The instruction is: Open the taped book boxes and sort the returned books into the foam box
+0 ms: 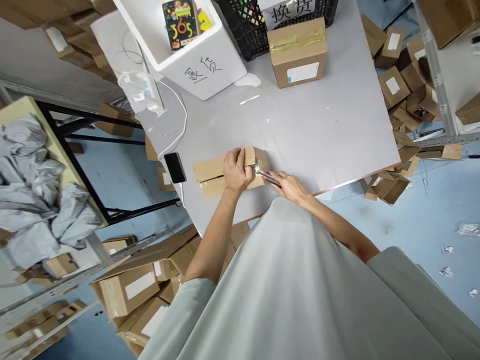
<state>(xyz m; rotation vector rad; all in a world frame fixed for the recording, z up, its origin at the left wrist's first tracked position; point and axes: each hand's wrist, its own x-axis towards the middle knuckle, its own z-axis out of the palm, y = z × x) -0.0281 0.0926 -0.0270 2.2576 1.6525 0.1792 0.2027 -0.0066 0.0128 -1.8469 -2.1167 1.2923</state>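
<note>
A small cardboard box [209, 169] lies near the front edge of the grey table [318, 130], with a seam running along its top. My left hand [236, 172] rests on the box with curled fingers, gripping it from above. In my right hand [289, 187] is a red and black box cutter [270, 178]. The cutter's tip meets the taped right end of the box; the blade itself is too small to make out clearly.
A black phone [174, 167] and a white power strip [152, 92] with cables lie at left. Behind stand a white foam bin [202, 72], a black crate [247, 37] and a taped carton [298, 52]. Cartons [129, 290] are heaped below the table's left side.
</note>
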